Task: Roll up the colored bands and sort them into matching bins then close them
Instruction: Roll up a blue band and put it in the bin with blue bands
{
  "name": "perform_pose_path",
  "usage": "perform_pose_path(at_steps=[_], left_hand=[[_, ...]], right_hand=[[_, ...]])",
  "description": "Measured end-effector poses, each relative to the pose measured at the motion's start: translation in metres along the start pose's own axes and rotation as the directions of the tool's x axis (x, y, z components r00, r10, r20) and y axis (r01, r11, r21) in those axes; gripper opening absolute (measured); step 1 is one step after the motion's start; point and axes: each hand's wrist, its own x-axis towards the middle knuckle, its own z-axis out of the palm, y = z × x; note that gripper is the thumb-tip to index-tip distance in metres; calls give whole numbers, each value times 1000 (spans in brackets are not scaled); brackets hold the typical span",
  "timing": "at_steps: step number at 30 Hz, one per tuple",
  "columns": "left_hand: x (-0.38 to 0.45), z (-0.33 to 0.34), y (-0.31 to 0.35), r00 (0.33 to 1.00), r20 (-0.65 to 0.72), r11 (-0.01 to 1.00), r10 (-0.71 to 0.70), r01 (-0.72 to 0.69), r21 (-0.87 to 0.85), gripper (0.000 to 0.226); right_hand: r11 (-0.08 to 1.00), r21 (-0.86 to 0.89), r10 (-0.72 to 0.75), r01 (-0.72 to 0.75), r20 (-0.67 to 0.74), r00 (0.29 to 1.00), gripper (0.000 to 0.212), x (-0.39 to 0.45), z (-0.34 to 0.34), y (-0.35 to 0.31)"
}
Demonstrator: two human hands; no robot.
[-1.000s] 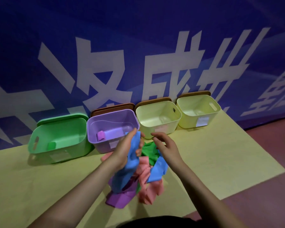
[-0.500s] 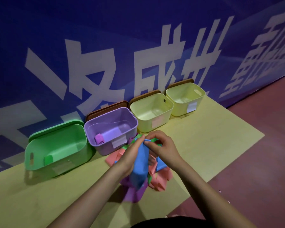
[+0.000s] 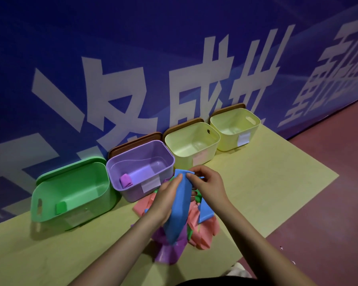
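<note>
Where hands (image 3: 189,193) pinch blue band (image 3: 179,207), pile (image 3: 203,230) partly hidden

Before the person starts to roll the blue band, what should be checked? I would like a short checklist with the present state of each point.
1. Both hands hold the blue band: ok, left hand and right hand pinch its top end.
2. Band free of the pile: cannot tell, its lower end hangs into it.
3. Band flat, not twisted: cannot tell.
4. Bins open: ok, all four.
5. A blue bin: not ok; only the green bin, the purple bin and two yellow bins show.
</note>
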Motion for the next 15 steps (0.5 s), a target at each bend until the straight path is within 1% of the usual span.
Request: perform_pose_path(at_steps=[3,4,5,7,10,13,15], left_hand=[[17,2,-8,998,-67,999,16,-14,30,47],[23,5,-10,996,-91,999,12,-9,35,48],[26,10,-8,993,-117,999,27,-23,32,41],[35,21,-7,982,-174,997,69,-65,28,16],[52,45,-6,964,-253,996,81,-86,-7,21],[72,78,-3,952,-296,993,72,-95,-66,24],[86,103,0,947,-314,987,66,-108,-118,28]], right_hand=[[999,33,-38,39,-28,999,19,20,-9,1],[998,43,-48,49,-12,999,19,27,-12,2],[997,48,-59,58,14,998,18,34,-15,4],[995,42,-92,89,73,993,17,46,-24,8],[977,-35,-205,212,151,967,19,64,-44,15],[912,-145,-343,384,243,907,19,87,-78,21],[885,-151,-382,440,306,872,16,102,-106,27]])
